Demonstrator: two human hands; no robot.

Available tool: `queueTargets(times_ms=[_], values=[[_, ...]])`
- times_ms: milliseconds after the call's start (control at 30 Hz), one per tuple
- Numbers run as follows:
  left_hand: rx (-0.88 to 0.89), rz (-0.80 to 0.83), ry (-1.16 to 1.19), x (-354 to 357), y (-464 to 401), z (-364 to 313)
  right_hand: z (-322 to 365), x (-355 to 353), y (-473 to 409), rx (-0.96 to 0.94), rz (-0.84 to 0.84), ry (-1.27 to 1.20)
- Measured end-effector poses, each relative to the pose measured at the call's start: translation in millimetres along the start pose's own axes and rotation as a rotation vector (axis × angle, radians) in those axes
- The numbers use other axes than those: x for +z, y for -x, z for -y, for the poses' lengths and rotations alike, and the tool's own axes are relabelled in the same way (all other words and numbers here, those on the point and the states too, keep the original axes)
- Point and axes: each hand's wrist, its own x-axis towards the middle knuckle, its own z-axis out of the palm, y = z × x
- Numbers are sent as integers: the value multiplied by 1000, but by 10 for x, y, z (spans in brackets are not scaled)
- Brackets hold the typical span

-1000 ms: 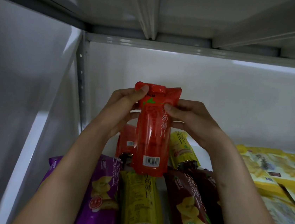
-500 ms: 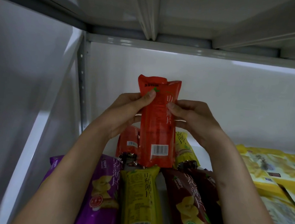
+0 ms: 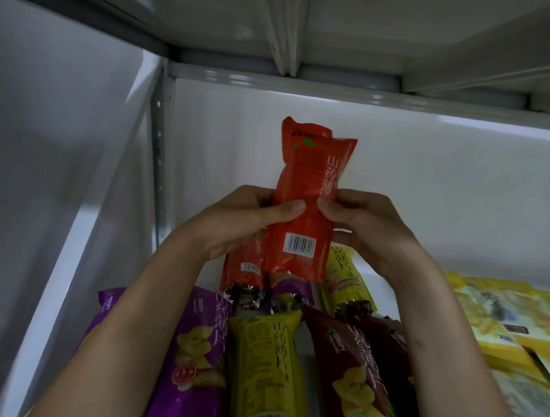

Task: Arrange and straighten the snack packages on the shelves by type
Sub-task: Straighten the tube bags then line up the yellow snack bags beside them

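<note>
An upright red snack package [image 3: 308, 177] with a barcode near its lower end is held above the shelf. My left hand [image 3: 241, 218] grips its left side, thumb across the front. My right hand [image 3: 367, 225] pinches its right side, thumb on the front. Behind and below it a second red package [image 3: 242, 269] lies on the shelf. In front lie a purple package [image 3: 195, 353], a yellow-green package [image 3: 268, 372] and a dark red package [image 3: 359, 386]. Another yellow-green package [image 3: 344, 278] lies at the back, right of the red one.
Flat yellow snack bags [image 3: 507, 320] are piled on the right of the white shelf [image 3: 396, 273]. A perforated upright [image 3: 159, 161] and the left side panel bound the shelf. The underside of the upper shelf [image 3: 288, 21] hangs close overhead.
The red package has risen, so more of it stands above my hands. Both hands now hold it around its middle instead of near its top.
</note>
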Motion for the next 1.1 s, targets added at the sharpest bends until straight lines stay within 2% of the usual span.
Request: queueTargets(times_ms=[100,233,333,567,667,800,933,1100], values=[[-57,53,-33,-1,-13,4,1,-19,-16,-34,-37,-35],[-34,-43,-74,0,-18,-16,-6,3,-22,21,9,-69],[-17,-53,-70,5,-9,-18,-5,11,-2,46,55,-16],[-8,12,-87,-27,71,-50,-86,116,-55,24,-51,-24],[9,-97,-88,-102,135,-48,-100,222,-50,45,-25,-41],[-34,-205,-150,-258,258,56,-170,341,-45,63,37,55],[-148,-382,-289,-602,379,248,-193,350,-44,81,16,163],[-316,-454,-401,-917,452,514,-177,344,-10,81,29,257]])
